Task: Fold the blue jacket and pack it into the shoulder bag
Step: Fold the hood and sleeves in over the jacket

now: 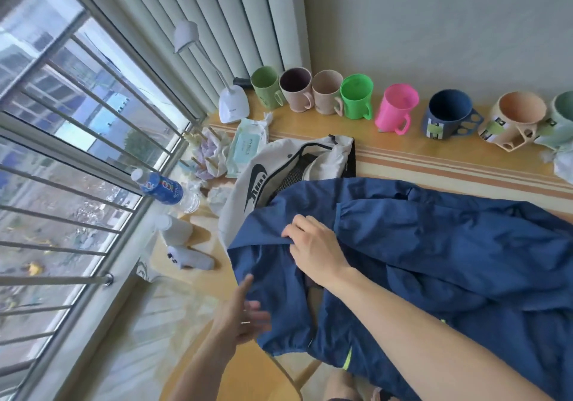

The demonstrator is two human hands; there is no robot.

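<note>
The blue jacket (434, 245) lies spread and crumpled over the wooden table, its left part overlapping the white shoulder bag (248, 180). The bag lies open behind it, showing a dark mesh lining. My right hand (313, 248) rests on the jacket near its left edge, fingers pinching a fold of the fabric. My left hand (245, 310) is at the jacket's lower left hem, fingers spread and touching the cloth, without a clear grip. A neon yellow trim shows at the jacket's bottom edge.
A row of coloured mugs (393, 109) lines the back wall. A white desk lamp (232, 102), a wet-wipes pack (248, 146), crumpled tissues, a water bottle (164, 189) and white containers (189, 261) crowd the left side by the barred window (62, 152).
</note>
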